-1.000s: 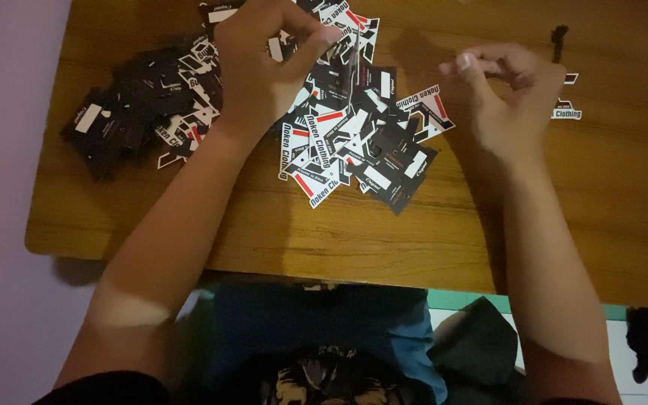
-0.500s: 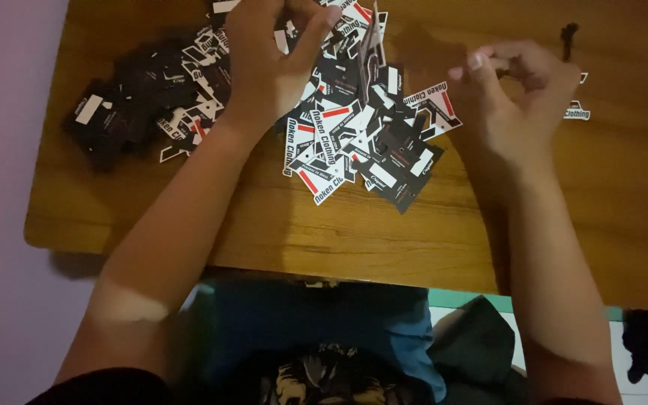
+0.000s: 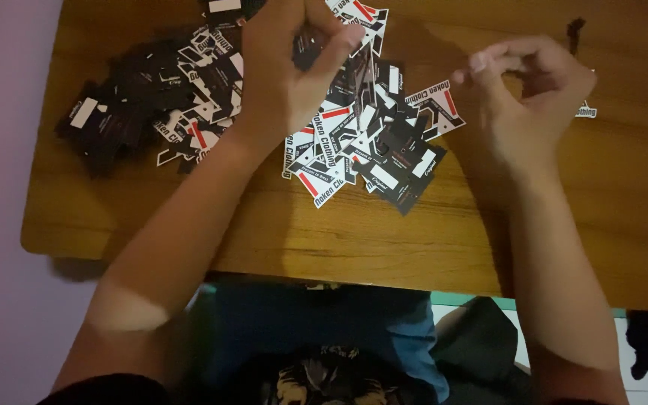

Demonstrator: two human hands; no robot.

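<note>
Left hand point(image 3: 286, 75) was closed in a pinch on a small black tag point(image 3: 307, 54), held above the central heap of black, white and red tags point(image 3: 369, 142) on the wooden table point(image 3: 414, 240). Right hand point(image 3: 530, 105) was curled with fingertips point(image 3: 481, 64) pinched together; whatever they held was too small to tell. A darker pile of tags point(image 3: 136, 112) lay to the left, a lone white tag point(image 3: 585, 112) just beside the right hand.

Both hands raised, left hand point(image 3: 290, 71) and right hand point(image 3: 530, 101) pinching.

Black-white-red card tags point(image 3: 369, 142) heaped on table; one tag point(image 3: 310, 51) pinched, raised.
</note>
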